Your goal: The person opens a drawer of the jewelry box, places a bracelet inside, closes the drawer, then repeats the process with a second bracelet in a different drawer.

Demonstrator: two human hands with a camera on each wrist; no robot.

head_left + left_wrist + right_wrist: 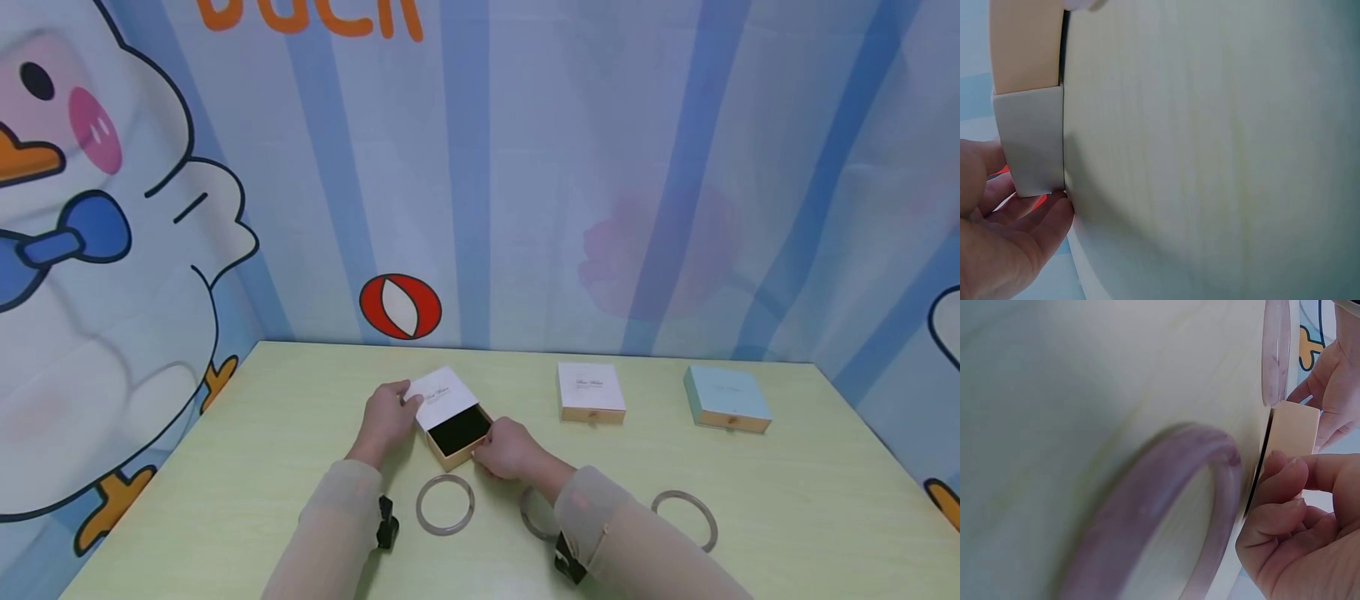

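Observation:
A white-sleeved drawer box (442, 393) stands partly pulled out, its tan drawer (447, 458) showing a black lining (459, 431). My left hand (386, 421) grips the far left end of the sleeve, fingers along one side and thumb on top. At the drawer's front, my right hand (510, 448) pinches with thumb and index finger; what lies between those fingertips is hidden. Close in front of the box lies a pale purple bangle (420, 507). A second bangle (527, 518) is partly covered by my right forearm, and in the right wrist view a bangle (1147, 494) looms large.
Back right on the table (300, 400) stand a closed white drawer box (588, 387) and a closed light-blue one (726, 393). A third bangle (708, 518) lies right of my right sleeve, partly behind it. A printed cloth backdrop (525, 167) rises behind the table.

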